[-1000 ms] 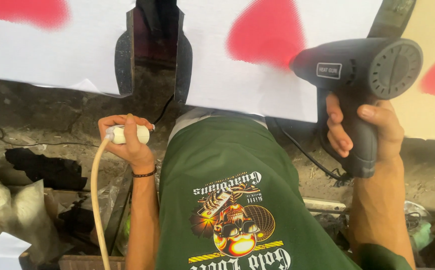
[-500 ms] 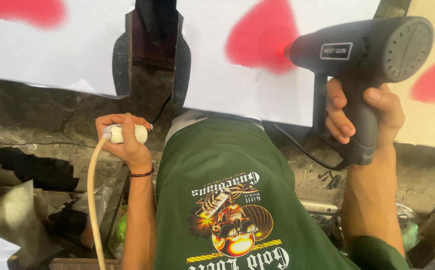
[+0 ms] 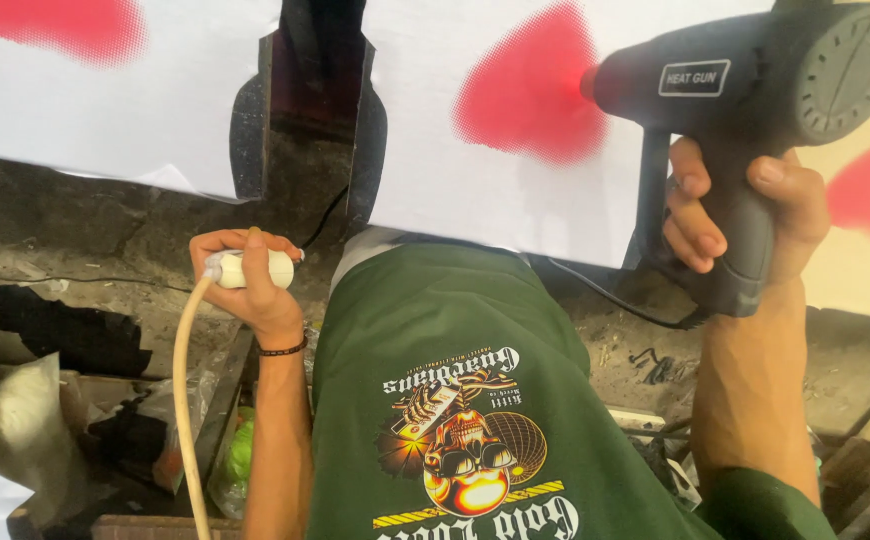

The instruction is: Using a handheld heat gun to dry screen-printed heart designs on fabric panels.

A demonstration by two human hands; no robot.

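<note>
The right hand [image 3: 745, 215] is wrapped around the grip of a dark grey plastic heat gun [image 3: 755, 90], forefinger at the trigger. The nozzle points at a red cone-shaped patch [image 3: 530, 85] on the white sheet [image 3: 435, 170] and sits close to it, near the sheet's lower edge. The left hand [image 3: 250, 285] is closed around a cream cylindrical plug body [image 3: 255, 268], with its beige cable [image 3: 183, 400] hanging downward.

Judgement: keep the nozzle square to the sheet and apart from it; avoid dwelling on one spot. Keep the black cord [image 3: 615, 300] clear of the hot air.
</note>
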